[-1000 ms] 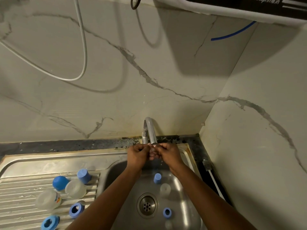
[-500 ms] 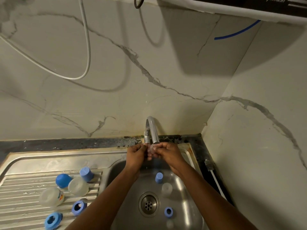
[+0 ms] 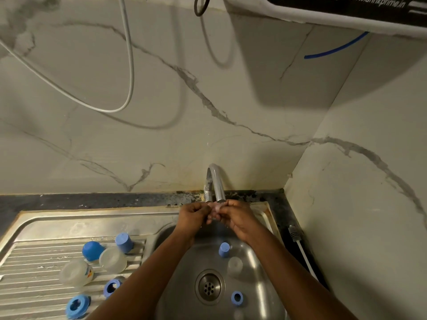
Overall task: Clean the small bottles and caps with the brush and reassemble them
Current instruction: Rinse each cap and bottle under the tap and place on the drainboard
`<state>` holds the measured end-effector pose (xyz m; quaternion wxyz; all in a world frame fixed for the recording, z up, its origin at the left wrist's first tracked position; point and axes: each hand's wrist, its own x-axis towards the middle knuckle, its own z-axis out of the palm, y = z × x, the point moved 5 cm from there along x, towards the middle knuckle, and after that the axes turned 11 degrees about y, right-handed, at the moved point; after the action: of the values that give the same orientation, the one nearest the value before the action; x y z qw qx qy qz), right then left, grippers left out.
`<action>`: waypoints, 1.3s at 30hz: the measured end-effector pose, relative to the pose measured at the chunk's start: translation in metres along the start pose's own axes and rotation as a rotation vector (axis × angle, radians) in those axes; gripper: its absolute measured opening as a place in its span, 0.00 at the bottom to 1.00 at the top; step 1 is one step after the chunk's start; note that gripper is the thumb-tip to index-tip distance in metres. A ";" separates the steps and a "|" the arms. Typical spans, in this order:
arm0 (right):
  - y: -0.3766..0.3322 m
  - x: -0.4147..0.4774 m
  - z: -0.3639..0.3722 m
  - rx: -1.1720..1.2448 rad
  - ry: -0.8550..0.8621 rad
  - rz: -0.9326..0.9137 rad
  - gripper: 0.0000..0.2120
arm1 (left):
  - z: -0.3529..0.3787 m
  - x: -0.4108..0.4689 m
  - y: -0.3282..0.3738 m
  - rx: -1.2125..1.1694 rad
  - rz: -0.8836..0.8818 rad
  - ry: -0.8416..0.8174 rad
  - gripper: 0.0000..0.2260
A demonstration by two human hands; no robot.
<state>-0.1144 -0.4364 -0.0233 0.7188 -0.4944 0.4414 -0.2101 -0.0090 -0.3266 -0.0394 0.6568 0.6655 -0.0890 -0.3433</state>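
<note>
Where both hands meet beneath the tap [image 3: 217,183], the left hand [image 3: 193,215] and right hand [image 3: 238,218] curl their fingers round a small pale item [image 3: 215,207]; it is mostly covered and cannot be identified. Inside the sink [image 3: 180,306], near the drain [image 3: 209,286], lie a blue cap [image 3: 224,249], a clear piece [image 3: 235,265] faint against the steel, and a blue ring [image 3: 237,297]. On the ribbed surface [image 3: 34,262] at left lie a labelled bottle [image 3: 76,272], a plain bottle [image 3: 113,259], two further caps [image 3: 92,250] and two rings [image 3: 77,306], one beside the left forearm.
</note>
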 end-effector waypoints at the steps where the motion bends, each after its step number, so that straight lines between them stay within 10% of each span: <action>1: 0.000 0.000 0.003 0.013 -0.019 0.012 0.06 | -0.002 0.001 0.000 -0.007 0.004 0.021 0.08; 39: 0.003 -0.018 -0.011 -0.114 0.136 -0.095 0.11 | -0.024 -0.031 0.021 0.172 0.235 0.087 0.07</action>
<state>-0.1338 -0.4280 -0.0194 0.6471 -0.5395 0.4763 -0.2515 -0.0118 -0.2921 -0.0115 0.6364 0.7184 -0.1669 -0.2260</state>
